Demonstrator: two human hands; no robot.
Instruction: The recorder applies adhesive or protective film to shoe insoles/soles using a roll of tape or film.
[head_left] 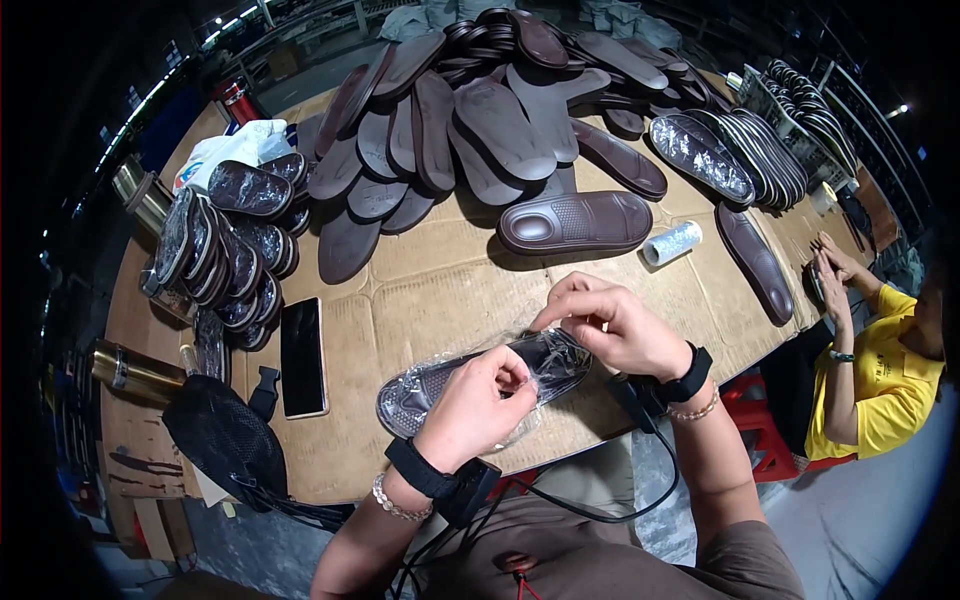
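Observation:
In front of me a dark brown shoe insole (425,388) lies on the cardboard-covered table, with thin clear plastic film (515,335) around it. My left hand (475,405) rests over its middle, fingertips pinched on the film. Above the right end of the insole, my right hand (625,330) has thumb and forefinger curled together at the film's upper edge; the fingertips partly hide what they grip. Just beyond lies an unwrapped insole (575,222), and beside it a roll of clear film (672,243).
A big heap of bare insoles (430,130) covers the far side. Film-wrapped insoles (215,255) are stacked at left, near a phone (304,357), a black mesh pouch (225,435) and a gold flask (135,372). At right a person in yellow (870,380) sits near more insoles (755,265).

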